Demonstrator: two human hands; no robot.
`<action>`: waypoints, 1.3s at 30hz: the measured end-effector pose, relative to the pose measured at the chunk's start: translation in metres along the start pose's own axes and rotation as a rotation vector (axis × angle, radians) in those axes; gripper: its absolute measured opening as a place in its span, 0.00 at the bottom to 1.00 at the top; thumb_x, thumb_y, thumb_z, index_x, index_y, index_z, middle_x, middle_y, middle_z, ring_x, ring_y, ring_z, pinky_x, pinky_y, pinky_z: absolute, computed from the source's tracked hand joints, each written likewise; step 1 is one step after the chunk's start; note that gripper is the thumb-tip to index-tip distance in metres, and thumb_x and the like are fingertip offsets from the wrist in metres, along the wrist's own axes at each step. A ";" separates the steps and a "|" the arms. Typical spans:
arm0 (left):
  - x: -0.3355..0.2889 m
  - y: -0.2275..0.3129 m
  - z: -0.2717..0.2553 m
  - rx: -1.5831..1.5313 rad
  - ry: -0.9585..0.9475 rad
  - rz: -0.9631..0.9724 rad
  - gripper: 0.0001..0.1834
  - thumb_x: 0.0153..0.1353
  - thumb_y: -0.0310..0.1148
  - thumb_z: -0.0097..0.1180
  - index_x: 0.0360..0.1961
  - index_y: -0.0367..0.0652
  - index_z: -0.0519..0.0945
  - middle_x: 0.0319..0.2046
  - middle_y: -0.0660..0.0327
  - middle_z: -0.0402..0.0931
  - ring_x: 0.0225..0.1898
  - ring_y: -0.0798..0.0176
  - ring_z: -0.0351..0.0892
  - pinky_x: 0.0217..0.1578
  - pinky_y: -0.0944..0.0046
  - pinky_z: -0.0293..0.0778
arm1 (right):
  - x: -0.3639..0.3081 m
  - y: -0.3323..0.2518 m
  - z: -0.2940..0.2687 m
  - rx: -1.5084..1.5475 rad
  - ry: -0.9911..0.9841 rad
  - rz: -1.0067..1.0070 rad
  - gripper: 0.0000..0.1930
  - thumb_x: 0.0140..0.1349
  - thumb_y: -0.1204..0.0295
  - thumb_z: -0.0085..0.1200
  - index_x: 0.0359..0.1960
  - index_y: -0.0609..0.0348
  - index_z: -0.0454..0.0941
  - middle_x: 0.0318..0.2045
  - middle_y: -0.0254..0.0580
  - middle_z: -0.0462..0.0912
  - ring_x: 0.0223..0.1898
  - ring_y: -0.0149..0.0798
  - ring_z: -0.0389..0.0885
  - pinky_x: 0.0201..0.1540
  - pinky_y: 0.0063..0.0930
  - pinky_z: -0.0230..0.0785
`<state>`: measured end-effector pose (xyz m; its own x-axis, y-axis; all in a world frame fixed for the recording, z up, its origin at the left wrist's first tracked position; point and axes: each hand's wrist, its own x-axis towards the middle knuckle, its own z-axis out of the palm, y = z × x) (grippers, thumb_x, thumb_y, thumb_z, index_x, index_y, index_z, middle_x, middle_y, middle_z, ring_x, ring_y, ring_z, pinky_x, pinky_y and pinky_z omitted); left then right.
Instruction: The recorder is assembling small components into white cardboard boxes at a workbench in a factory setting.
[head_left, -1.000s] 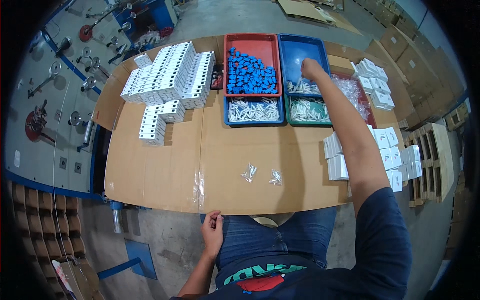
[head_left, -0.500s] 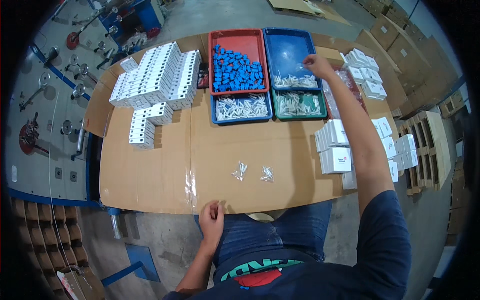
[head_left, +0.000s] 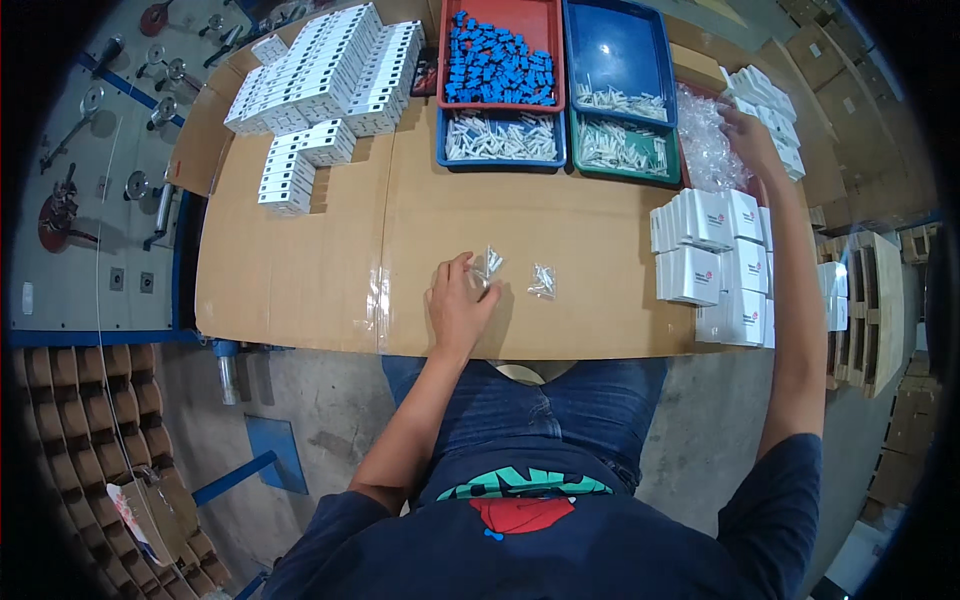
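My left hand (head_left: 462,308) is over the cardboard-covered table, thumb and fingers spread around the near-left edge of a small clear bag (head_left: 492,260) of pale plugs and screws. I cannot tell whether it touches the bag. A second such bag (head_left: 542,281) lies flat just to the right. At the far right, my right hand (head_left: 752,142) reaches to a heap of clear plastic bags (head_left: 708,140) in a red tray (head_left: 683,172). Its fingertips are at the heap's right edge, and their grip is unclear.
White boxes (head_left: 310,75) stand stacked at the left; more white boxes (head_left: 692,275) stand at the right. A red tray (head_left: 560,60) of blue parts, two blue trays (head_left: 615,45) and a green tray (head_left: 625,176) with small pale parts line the far side.
My right hand has moved from the far blue tray to the clear bags at its right. My left hand has moved from the table's front edge up to the left small bag. The view has shifted.
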<state>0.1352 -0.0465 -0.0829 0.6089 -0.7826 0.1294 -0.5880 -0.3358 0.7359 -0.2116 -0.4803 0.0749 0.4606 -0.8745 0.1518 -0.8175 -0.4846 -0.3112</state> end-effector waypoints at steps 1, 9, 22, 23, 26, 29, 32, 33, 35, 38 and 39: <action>-0.001 0.006 -0.007 0.038 -0.019 0.051 0.24 0.54 0.37 0.71 0.52 0.45 0.81 0.46 0.59 0.79 0.49 0.54 0.80 0.50 0.52 0.69 | -0.018 -0.030 -0.006 0.035 0.004 -0.061 0.18 0.68 0.73 0.57 0.59 0.57 0.82 0.56 0.50 0.85 0.54 0.49 0.85 0.59 0.35 0.74; 0.007 -0.022 -0.014 0.052 -0.048 0.227 0.09 0.60 0.34 0.68 0.41 0.45 0.86 0.38 0.63 0.81 0.44 0.56 0.79 0.46 0.57 0.69 | -0.179 -0.234 0.062 0.551 -0.255 -0.276 0.18 0.69 0.71 0.59 0.60 0.58 0.80 0.55 0.47 0.85 0.55 0.43 0.84 0.58 0.35 0.75; 0.007 0.016 -0.049 -0.340 -0.269 0.180 0.11 0.64 0.24 0.63 0.48 0.40 0.82 0.33 0.57 0.82 0.33 0.63 0.79 0.37 0.64 0.76 | -0.223 -0.284 0.179 1.217 -0.814 0.087 0.15 0.72 0.70 0.59 0.57 0.60 0.84 0.42 0.35 0.89 0.43 0.25 0.82 0.48 0.21 0.74; 0.007 0.013 -0.048 -0.316 -0.199 0.218 0.14 0.62 0.25 0.65 0.49 0.43 0.82 0.32 0.57 0.82 0.32 0.61 0.79 0.36 0.61 0.76 | -0.227 -0.288 0.179 1.289 -0.781 0.122 0.13 0.72 0.70 0.59 0.54 0.59 0.86 0.40 0.34 0.89 0.42 0.24 0.81 0.47 0.21 0.74; 0.002 0.016 -0.039 -0.305 -0.194 0.234 0.16 0.62 0.27 0.67 0.51 0.43 0.81 0.31 0.61 0.81 0.31 0.63 0.77 0.35 0.64 0.75 | -0.228 -0.274 0.181 1.336 -0.754 0.186 0.12 0.71 0.70 0.59 0.51 0.58 0.88 0.40 0.34 0.89 0.40 0.23 0.80 0.45 0.20 0.73; -0.004 0.019 -0.026 -0.462 -0.125 0.136 0.17 0.64 0.29 0.67 0.53 0.42 0.80 0.31 0.63 0.80 0.31 0.67 0.76 0.34 0.66 0.74 | -0.228 -0.262 0.177 1.396 -0.659 0.203 0.12 0.71 0.70 0.59 0.50 0.61 0.88 0.42 0.36 0.89 0.40 0.24 0.81 0.45 0.20 0.74; -0.012 0.000 -0.013 -0.518 -0.075 0.010 0.16 0.67 0.31 0.65 0.54 0.41 0.79 0.30 0.65 0.78 0.31 0.71 0.75 0.34 0.68 0.73 | -0.224 -0.254 0.166 1.485 -0.471 0.215 0.12 0.70 0.71 0.59 0.48 0.65 0.88 0.44 0.42 0.90 0.38 0.26 0.82 0.43 0.21 0.75; -0.013 -0.009 -0.009 -0.449 -0.085 -0.047 0.15 0.68 0.31 0.64 0.54 0.40 0.79 0.30 0.66 0.78 0.31 0.72 0.74 0.34 0.69 0.73 | -0.222 -0.249 0.163 1.497 -0.400 0.243 0.11 0.69 0.73 0.60 0.47 0.67 0.88 0.46 0.46 0.89 0.36 0.27 0.82 0.41 0.22 0.76; -0.019 -0.022 -0.001 -0.441 -0.092 -0.051 0.14 0.68 0.31 0.63 0.53 0.40 0.80 0.30 0.65 0.78 0.31 0.72 0.74 0.33 0.69 0.73 | -0.218 -0.240 0.158 1.502 -0.336 0.281 0.09 0.68 0.74 0.60 0.44 0.67 0.88 0.45 0.47 0.89 0.39 0.31 0.85 0.44 0.26 0.78; -0.019 -0.026 0.005 -0.422 -0.095 -0.053 0.13 0.69 0.31 0.62 0.52 0.40 0.81 0.30 0.65 0.78 0.30 0.70 0.74 0.33 0.68 0.73 | -0.213 -0.219 0.157 1.525 -0.249 0.356 0.06 0.67 0.77 0.62 0.39 0.67 0.87 0.43 0.50 0.88 0.46 0.39 0.87 0.50 0.33 0.81; -0.018 -0.024 0.007 -0.411 -0.094 -0.048 0.13 0.68 0.31 0.62 0.51 0.40 0.81 0.30 0.64 0.79 0.29 0.69 0.74 0.34 0.66 0.73 | -0.209 -0.213 0.160 1.543 -0.220 0.395 0.04 0.66 0.78 0.62 0.37 0.68 0.85 0.42 0.51 0.88 0.50 0.43 0.88 0.53 0.37 0.82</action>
<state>0.1345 -0.0280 -0.1070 0.5680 -0.8220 0.0410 -0.2871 -0.1512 0.9459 -0.0791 -0.1912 -0.0404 0.4652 -0.8485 -0.2523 0.1583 0.3602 -0.9194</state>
